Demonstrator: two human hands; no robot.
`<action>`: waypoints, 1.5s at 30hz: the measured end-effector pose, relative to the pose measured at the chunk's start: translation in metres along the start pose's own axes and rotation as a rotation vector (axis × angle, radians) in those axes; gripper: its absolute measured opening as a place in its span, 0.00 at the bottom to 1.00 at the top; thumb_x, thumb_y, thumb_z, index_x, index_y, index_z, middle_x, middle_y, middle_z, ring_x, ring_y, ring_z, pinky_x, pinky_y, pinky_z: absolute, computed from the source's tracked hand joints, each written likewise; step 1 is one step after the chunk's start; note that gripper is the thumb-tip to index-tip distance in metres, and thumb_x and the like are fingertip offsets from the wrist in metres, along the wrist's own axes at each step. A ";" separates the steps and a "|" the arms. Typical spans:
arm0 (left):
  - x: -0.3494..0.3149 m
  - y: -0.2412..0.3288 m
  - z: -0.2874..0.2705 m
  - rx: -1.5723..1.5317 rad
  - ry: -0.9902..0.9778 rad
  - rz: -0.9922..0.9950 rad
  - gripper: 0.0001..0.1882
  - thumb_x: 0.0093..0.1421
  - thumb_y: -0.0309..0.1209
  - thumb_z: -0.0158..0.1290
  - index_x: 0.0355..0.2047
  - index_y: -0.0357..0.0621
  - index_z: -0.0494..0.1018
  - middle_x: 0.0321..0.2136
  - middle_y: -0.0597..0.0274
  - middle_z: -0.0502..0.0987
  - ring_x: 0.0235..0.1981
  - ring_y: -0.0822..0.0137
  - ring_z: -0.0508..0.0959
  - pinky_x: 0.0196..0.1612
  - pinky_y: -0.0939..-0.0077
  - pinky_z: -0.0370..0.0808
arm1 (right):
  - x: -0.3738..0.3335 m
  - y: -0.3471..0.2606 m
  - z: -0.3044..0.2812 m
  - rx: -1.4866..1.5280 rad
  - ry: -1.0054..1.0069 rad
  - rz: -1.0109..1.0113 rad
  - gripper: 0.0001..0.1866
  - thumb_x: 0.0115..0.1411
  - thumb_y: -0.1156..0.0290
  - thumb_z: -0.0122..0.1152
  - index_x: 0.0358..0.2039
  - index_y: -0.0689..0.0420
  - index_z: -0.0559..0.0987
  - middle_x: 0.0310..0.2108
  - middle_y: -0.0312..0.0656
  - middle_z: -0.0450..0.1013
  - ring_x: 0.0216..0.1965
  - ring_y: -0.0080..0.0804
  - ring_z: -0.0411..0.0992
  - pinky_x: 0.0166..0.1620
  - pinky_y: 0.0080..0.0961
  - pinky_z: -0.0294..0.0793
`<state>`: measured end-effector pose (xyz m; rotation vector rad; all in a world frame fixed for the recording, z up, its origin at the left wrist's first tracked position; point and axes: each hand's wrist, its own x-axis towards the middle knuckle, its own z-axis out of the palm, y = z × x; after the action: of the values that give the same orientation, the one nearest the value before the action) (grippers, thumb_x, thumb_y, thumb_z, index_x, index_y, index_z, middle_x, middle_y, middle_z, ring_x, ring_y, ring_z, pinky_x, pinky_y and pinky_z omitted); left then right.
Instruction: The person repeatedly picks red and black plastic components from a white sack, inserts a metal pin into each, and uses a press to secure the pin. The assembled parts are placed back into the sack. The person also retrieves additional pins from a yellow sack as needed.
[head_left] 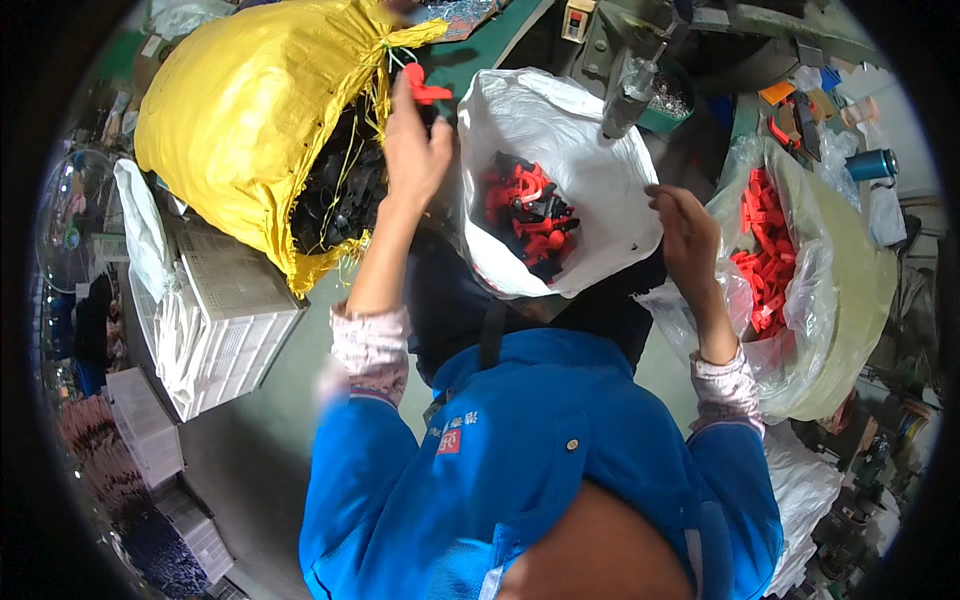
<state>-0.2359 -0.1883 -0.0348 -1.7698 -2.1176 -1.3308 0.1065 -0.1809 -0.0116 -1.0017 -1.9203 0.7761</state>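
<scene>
My left hand [415,158] is raised beside the mouth of a yellow woven sack [235,110], its fingertips against a red plastic part [425,88]. Black plastic parts [340,190] fill that sack's opening. In front of me stands a white woven bag [600,190] with its mouth wide, red and black parts [535,215] heaped inside it. At the bag's right rim is my right hand [690,235], fingers bent together; anything between the fingertips is too small to make out.
Beyond the white bag stands a metal machine [628,100] above a green container [668,100] of small metal pieces. On the right, a plastic-lined sack [840,300] holds loose red parts [765,255]. A white crate [235,310] stands at left, and a blue cylinder [870,164] at far right.
</scene>
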 end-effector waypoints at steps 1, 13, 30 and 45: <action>0.001 0.025 -0.016 -0.150 0.096 -0.036 0.34 0.53 0.27 0.50 0.60 0.35 0.52 0.39 0.43 0.73 0.39 0.50 0.75 0.45 0.58 0.70 | 0.011 -0.009 0.000 -0.013 -0.022 -0.070 0.10 0.59 0.78 0.53 0.41 0.63 0.76 0.37 0.47 0.75 0.38 0.33 0.74 0.40 0.24 0.71; 0.000 0.132 0.021 -1.821 -0.614 -0.691 0.23 0.60 0.28 0.52 0.53 0.33 0.63 0.44 0.51 0.73 0.42 0.60 0.76 0.48 0.59 0.76 | 0.090 -0.020 -0.025 0.070 -0.272 -0.401 0.18 0.54 0.78 0.62 0.47 0.59 0.76 0.35 0.42 0.74 0.33 0.26 0.73 0.37 0.19 0.71; 0.094 0.215 0.099 -2.010 -0.487 -0.766 0.09 0.60 0.29 0.51 0.37 0.35 0.69 0.29 0.52 0.77 0.29 0.62 0.78 0.34 0.72 0.77 | 0.160 -0.037 -0.099 -0.386 -0.015 -0.273 0.15 0.57 0.60 0.56 0.36 0.58 0.79 0.27 0.51 0.75 0.31 0.48 0.75 0.34 0.34 0.73; 0.101 0.207 0.111 -1.270 -0.363 -0.569 0.14 0.66 0.40 0.40 0.35 0.40 0.64 0.19 0.58 0.72 0.11 0.72 0.66 0.11 0.82 0.58 | 0.160 0.010 -0.078 -0.077 -0.034 -0.016 0.16 0.57 0.59 0.58 0.34 0.61 0.79 0.20 0.49 0.73 0.21 0.31 0.71 0.29 0.26 0.71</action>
<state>-0.0477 -0.0482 0.0671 -1.7620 -2.1421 -3.2458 0.1214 -0.0279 0.0780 -1.0239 -1.9982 0.7196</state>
